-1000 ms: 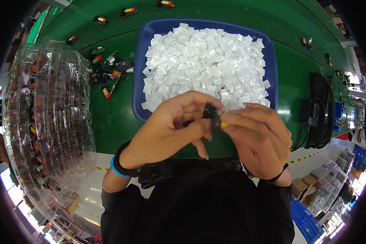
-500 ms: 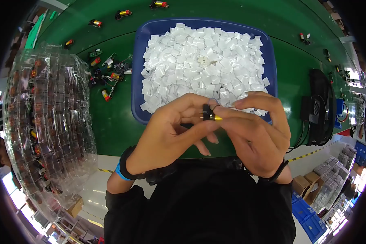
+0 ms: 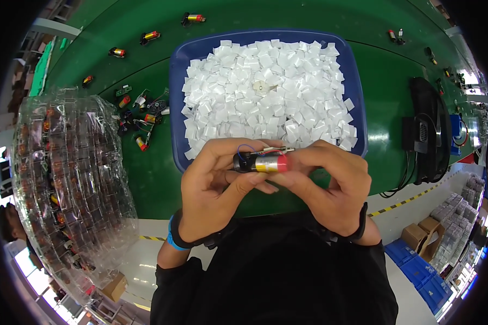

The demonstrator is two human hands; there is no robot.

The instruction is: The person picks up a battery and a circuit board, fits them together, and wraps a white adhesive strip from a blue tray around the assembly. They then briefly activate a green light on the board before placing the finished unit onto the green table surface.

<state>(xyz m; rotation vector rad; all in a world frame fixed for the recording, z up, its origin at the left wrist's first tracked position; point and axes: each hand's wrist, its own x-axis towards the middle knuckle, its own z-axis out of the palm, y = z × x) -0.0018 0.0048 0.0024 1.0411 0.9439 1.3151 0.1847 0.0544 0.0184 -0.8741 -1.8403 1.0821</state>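
Note:
Between my two hands lies a small battery assembly (image 3: 269, 163): a cylindrical cell with a red end and yellow and silver wrap, a black cap on its left, thin wires and a narrow board along its upper side. My left hand (image 3: 214, 176) pinches the black-capped end with thumb and fingers. At the red end, my right hand (image 3: 331, 179) grips with thumb and forefinger. Just beyond the hands stands a blue tray (image 3: 174, 108) heaped with small white square pieces (image 3: 260, 103). A pale round-headed piece (image 3: 260, 86) rests on the heap.
Left of the tray lies a cluster of similar battery assemblies (image 3: 141, 142). Clear plastic blister trays (image 3: 76, 184) holding more rise at the far left. Others sit along the green table (image 3: 385, 130). A black device (image 3: 417, 135) with cables stands at the right.
The battery assembly has turned from mostly hidden between the fingers to lying lengthwise in plain sight. My right hand has lowered slightly and moved to its red end. The whole view has shifted a little.

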